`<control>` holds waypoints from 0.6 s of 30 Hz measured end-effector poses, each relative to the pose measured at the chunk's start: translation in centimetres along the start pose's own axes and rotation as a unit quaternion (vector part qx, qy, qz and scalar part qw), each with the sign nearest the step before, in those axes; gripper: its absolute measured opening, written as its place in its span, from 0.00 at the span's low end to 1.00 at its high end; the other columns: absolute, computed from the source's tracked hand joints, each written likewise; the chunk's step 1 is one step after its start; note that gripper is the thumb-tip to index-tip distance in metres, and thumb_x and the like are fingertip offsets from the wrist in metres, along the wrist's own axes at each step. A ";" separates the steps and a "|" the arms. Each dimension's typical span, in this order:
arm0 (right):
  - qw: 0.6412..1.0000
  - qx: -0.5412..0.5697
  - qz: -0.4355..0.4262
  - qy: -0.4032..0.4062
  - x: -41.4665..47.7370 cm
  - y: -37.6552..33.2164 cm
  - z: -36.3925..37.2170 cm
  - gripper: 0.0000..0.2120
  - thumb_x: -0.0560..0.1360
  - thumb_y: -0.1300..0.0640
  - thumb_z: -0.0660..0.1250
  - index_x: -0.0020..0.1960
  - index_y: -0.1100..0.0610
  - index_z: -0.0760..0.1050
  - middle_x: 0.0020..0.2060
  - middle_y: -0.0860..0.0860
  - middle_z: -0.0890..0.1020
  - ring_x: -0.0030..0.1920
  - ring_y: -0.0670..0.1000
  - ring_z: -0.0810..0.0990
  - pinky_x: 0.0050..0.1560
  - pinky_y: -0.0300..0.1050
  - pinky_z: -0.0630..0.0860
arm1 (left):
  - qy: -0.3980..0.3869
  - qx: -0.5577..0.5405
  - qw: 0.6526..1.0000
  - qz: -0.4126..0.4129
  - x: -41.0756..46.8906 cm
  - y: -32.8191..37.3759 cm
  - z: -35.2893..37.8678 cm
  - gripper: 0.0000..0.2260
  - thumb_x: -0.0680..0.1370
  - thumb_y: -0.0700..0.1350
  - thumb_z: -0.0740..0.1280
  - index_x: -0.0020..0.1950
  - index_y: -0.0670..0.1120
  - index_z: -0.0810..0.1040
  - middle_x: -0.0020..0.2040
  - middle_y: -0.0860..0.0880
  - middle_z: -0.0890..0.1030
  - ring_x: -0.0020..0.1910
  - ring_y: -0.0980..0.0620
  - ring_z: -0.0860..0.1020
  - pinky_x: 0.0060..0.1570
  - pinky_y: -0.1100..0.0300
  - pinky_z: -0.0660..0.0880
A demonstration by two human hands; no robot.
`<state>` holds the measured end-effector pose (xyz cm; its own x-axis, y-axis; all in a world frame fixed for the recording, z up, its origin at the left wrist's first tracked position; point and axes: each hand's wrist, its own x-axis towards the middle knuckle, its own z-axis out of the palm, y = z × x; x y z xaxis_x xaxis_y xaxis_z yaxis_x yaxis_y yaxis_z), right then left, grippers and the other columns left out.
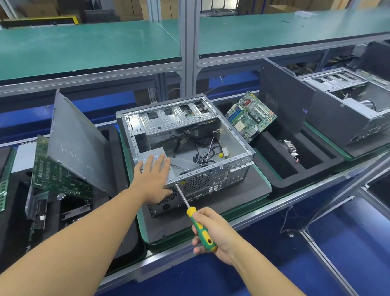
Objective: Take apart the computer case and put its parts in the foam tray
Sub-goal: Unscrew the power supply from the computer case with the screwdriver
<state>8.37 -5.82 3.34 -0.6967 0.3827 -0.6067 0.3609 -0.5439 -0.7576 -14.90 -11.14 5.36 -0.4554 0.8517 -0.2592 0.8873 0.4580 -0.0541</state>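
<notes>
Right hand (217,235) clenched round smooth green-yellow screwdriver (202,232), left hand (153,177) flat, released, atop boxy grey-metal computer case (216,183).

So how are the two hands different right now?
The left hand lies flat, fingers straight, on the grey box in the computer case; the right hand curls its fingers round a green and yellow screwdriver. The left hand is up on the case; the right hand hangs nearer the person, off the case, with only the screwdriver's tip reaching its back panel. Both are bare.
</notes>
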 end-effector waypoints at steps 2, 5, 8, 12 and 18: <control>1.000 -0.011 0.006 0.002 0.0 0.0 0.1 0.08 0.80 0.50 0.68 0.50 0.54 0.73 0.42 0.55 0.77 0.32 0.52 0.78 0.29 0.45 0.77 | -0.001 -0.001 1.000 0.000 0.0 0.0 0.0 0.43 0.80 0.63 0.59 0.80 0.48 0.34 0.81 0.47 0.35 0.79 0.42 0.37 0.76 0.40 0.39; 1.000 0.006 0.023 0.004 -0.1 -0.2 0.5 0.12 0.81 0.48 0.65 0.54 0.57 0.74 0.41 0.55 0.78 0.31 0.51 0.76 0.27 0.43 0.72 | 0.002 -0.001 1.000 0.003 0.0 -0.1 0.0 0.43 0.80 0.63 0.59 0.80 0.48 0.34 0.81 0.47 0.36 0.79 0.41 0.37 0.76 0.40 0.40; 0.998 0.041 0.053 -0.017 -0.1 -0.7 0.7 0.16 0.84 0.50 0.56 0.54 0.61 0.76 0.37 0.56 0.81 0.30 0.52 0.75 0.27 0.44 0.71 | 0.004 -0.002 1.000 0.004 -0.1 -0.1 0.0 0.43 0.80 0.63 0.59 0.80 0.48 0.35 0.81 0.47 0.36 0.79 0.42 0.37 0.76 0.40 0.40; 0.998 0.005 0.052 -0.020 -0.1 -0.7 0.7 0.15 0.83 0.55 0.55 0.52 0.61 0.77 0.34 0.54 0.80 0.30 0.51 0.75 0.30 0.44 0.73 | 0.004 -0.001 1.000 0.003 0.0 -0.1 0.0 0.43 0.80 0.63 0.59 0.80 0.48 0.34 0.81 0.47 0.36 0.79 0.42 0.37 0.76 0.40 0.40; 1.000 0.011 0.004 -0.004 -0.1 -0.3 -0.2 0.06 0.80 0.54 0.65 0.49 0.56 0.73 0.39 0.56 0.77 0.33 0.55 0.79 0.32 0.48 0.79 | 0.005 0.002 1.000 0.002 -0.1 0.0 0.0 0.43 0.80 0.64 0.59 0.80 0.48 0.34 0.81 0.47 0.36 0.79 0.41 0.37 0.76 0.40 0.41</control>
<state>8.43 -5.53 3.61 -0.6982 0.3729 -0.6111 0.3527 -0.5637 -0.7469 -14.84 -11.28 5.36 -0.4518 0.8565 -0.2496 0.8898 0.4528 -0.0568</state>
